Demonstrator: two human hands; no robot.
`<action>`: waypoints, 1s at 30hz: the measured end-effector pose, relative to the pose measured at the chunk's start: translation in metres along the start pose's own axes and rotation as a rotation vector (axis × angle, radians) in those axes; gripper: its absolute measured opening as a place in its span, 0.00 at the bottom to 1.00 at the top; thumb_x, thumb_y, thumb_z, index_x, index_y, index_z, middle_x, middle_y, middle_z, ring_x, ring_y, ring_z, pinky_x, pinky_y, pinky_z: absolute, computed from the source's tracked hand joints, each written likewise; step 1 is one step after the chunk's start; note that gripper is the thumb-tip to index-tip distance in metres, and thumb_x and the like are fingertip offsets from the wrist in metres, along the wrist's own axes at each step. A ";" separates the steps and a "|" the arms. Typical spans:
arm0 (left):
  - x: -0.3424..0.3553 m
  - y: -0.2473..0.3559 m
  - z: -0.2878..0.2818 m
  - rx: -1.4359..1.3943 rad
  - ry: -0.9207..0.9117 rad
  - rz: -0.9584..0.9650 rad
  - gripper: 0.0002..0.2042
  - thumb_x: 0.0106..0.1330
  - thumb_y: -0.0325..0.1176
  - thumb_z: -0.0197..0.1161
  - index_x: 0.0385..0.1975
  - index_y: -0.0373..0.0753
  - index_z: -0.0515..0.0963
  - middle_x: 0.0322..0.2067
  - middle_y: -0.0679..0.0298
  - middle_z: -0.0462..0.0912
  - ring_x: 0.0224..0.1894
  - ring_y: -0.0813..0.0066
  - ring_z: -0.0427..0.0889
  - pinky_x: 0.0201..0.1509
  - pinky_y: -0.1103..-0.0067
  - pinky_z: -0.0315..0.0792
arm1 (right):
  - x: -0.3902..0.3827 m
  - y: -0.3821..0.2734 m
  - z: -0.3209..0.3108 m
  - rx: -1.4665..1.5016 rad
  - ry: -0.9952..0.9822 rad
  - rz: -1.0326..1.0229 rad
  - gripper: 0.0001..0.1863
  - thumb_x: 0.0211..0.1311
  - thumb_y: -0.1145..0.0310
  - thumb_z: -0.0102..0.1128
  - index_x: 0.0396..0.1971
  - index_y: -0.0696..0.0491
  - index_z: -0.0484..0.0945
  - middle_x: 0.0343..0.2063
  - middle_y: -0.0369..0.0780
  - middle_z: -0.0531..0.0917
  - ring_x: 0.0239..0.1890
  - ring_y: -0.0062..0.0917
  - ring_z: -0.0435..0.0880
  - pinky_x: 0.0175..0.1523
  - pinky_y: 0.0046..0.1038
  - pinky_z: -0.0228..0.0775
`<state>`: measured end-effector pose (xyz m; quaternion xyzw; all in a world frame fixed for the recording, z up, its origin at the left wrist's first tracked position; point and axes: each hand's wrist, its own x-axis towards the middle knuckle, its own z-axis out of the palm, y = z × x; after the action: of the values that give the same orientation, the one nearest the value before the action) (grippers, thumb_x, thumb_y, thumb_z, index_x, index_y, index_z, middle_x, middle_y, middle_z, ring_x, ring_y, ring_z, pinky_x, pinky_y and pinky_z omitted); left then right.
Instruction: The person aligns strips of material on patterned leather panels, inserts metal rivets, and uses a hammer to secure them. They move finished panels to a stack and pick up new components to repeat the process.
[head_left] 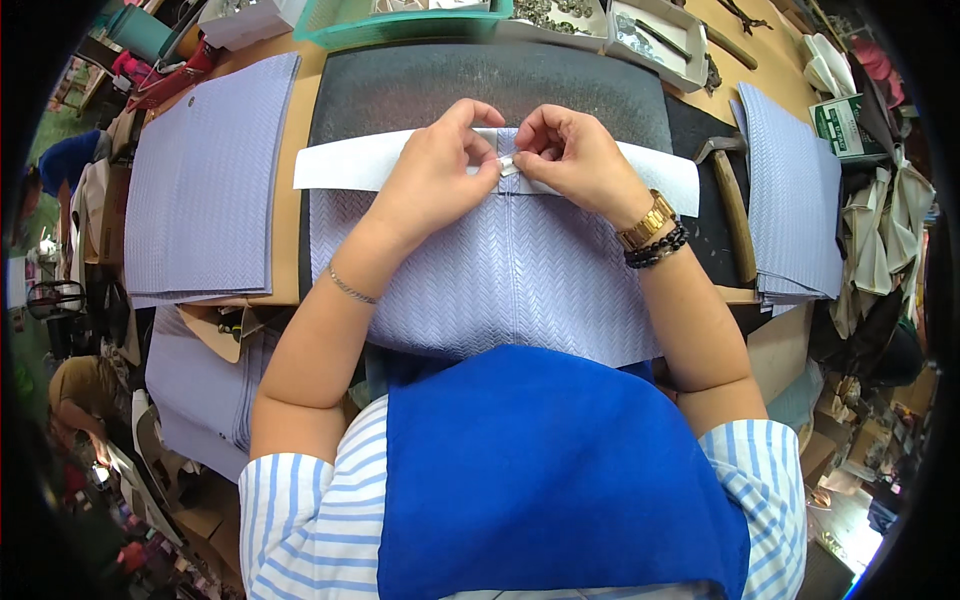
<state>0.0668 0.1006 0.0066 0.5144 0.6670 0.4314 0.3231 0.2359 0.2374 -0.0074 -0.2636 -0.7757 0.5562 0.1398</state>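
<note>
I observe the right hand [580, 165] pinching a small white piece [506, 166]; the left hand [440, 165] has its thumb against it, grip indeterminate. Beneath the fingers: woven lilac panel [510, 270]. Both likely light, pliable; hold edges.

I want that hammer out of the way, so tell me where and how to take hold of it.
Probably best by the lower wooden handle, from the near side. The hammer lies with its head at the far end and its long, slim handle running toward the person. That near end looks uncovered, with lilac sheets stacked to its right.
</note>
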 end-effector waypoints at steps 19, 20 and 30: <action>0.004 -0.012 0.011 0.070 0.109 0.098 0.18 0.62 0.24 0.67 0.53 0.36 0.75 0.29 0.61 0.85 0.28 0.79 0.81 0.35 0.79 0.74 | 0.000 -0.019 0.002 -0.263 0.000 0.011 0.10 0.56 0.68 0.70 0.34 0.58 0.86 0.26 0.41 0.88 0.30 0.23 0.88 0.39 0.27 0.80; 0.006 -0.013 0.016 0.131 0.152 0.164 0.16 0.62 0.24 0.67 0.51 0.35 0.77 0.29 0.59 0.86 0.27 0.77 0.81 0.34 0.78 0.74 | -0.001 -0.014 -0.003 -0.195 -0.025 -0.011 0.11 0.57 0.67 0.72 0.35 0.59 0.86 0.26 0.43 0.88 0.30 0.25 0.88 0.39 0.28 0.80; -0.004 -0.005 0.011 0.216 0.168 0.352 0.05 0.61 0.30 0.74 0.35 0.39 0.89 0.30 0.60 0.84 0.27 0.68 0.81 0.33 0.74 0.76 | 0.057 -0.037 -0.150 -0.773 0.300 -0.034 0.15 0.61 0.60 0.71 0.42 0.55 0.88 0.35 0.48 0.90 0.40 0.39 0.90 0.50 0.37 0.82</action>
<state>0.0752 0.0984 -0.0029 0.6168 0.6337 0.4488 0.1289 0.2558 0.3790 0.0743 -0.3619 -0.9027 0.1768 0.1513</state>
